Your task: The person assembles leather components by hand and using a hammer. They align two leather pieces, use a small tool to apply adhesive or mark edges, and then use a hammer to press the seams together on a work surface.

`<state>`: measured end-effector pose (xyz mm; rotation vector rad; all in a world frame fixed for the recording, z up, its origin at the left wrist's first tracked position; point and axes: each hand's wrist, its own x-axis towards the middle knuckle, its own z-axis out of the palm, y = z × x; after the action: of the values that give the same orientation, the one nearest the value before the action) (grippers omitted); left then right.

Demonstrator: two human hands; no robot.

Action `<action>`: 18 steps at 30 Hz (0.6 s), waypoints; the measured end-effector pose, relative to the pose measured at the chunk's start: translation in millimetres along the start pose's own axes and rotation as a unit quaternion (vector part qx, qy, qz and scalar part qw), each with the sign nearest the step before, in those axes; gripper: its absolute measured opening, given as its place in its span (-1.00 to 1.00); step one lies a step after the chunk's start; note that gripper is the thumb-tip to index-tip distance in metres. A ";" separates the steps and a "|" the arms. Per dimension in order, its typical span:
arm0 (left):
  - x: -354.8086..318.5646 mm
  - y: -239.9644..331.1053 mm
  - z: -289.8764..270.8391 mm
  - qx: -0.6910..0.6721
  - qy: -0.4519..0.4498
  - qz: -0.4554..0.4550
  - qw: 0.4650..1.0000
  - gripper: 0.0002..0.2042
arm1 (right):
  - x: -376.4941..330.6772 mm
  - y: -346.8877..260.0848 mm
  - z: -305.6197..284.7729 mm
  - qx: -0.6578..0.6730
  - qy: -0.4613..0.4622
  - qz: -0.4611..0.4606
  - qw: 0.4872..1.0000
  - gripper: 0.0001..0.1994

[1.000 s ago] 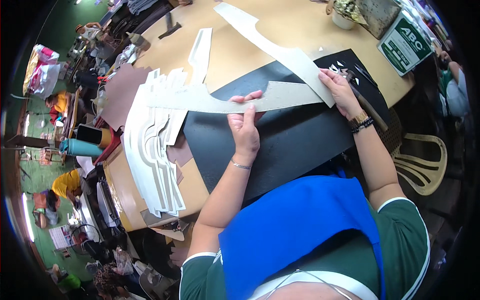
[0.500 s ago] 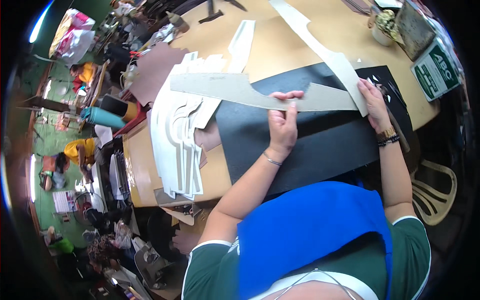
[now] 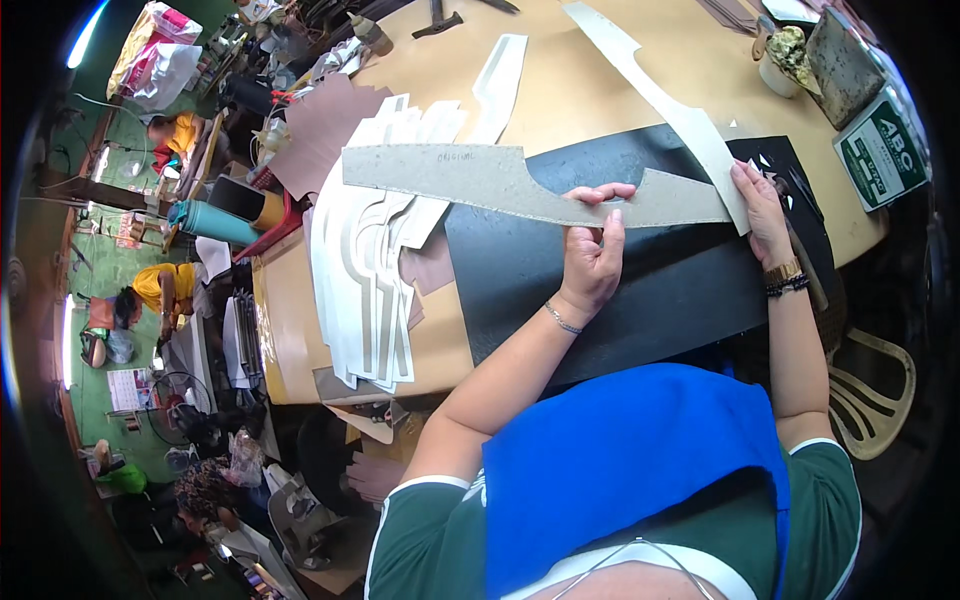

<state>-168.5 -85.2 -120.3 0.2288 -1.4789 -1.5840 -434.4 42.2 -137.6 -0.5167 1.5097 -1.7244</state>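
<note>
My left hand (image 3: 594, 255) pinches a long grey pattern piece (image 3: 440, 172) near its narrow curved neck, thumb on top and fingers around the edge. Dotted marks run along its border and there is a bit of handwriting on its broad end. My right hand (image 3: 765, 215) grips the lower end of a long whitish cut strip (image 3: 690, 120), whose far part reaches over the table. The grey piece's right end meets the strip beside my right hand. Both are held above a black mat (image 3: 600, 300). Several white cut pieces (image 3: 350, 300) with curved grey bands lie stacked to the left.
Brown sheets (image 3: 325, 125) lie behind the stack on the tan table (image 3: 590, 70). A hammer (image 3: 437, 22) is at the far edge. At the right stand a cup (image 3: 782, 72) and a green-and-white container (image 3: 880, 150); small white scraps (image 3: 765, 160) dot the mat. Other people work at the left.
The view has shifted slightly. My hands keep hold of the grey pattern piece and the whitish strip, and the grey piece's face has tilted a little more into view.
</note>
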 end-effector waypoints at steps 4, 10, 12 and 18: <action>0.1 0.5 -1.0 0.005 -0.004 -0.001 1.000 -0.68 | -0.2 1.3 -1.1 0.004 0.002 -0.001 1.000 -0.63; -0.6 4.7 0.0 -0.007 0.001 -0.022 1.000 -0.69 | -1.1 2.5 0.4 0.016 -0.006 -0.009 1.000 -0.63; 2.1 4.8 0.3 -0.002 0.001 -0.014 1.000 -0.71 | 0.2 3.6 -3.0 0.019 -0.011 -0.004 1.000 -0.64; 7.2 -1.8 -8.2 -0.031 0.036 -0.080 0.996 -0.71 | -0.5 5.3 2.3 -0.052 0.014 -0.072 0.996 -0.68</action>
<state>-167.8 -96.2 -120.8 0.3716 -1.3820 -1.7295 -430.9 41.1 -142.1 -0.6727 1.6235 -1.7739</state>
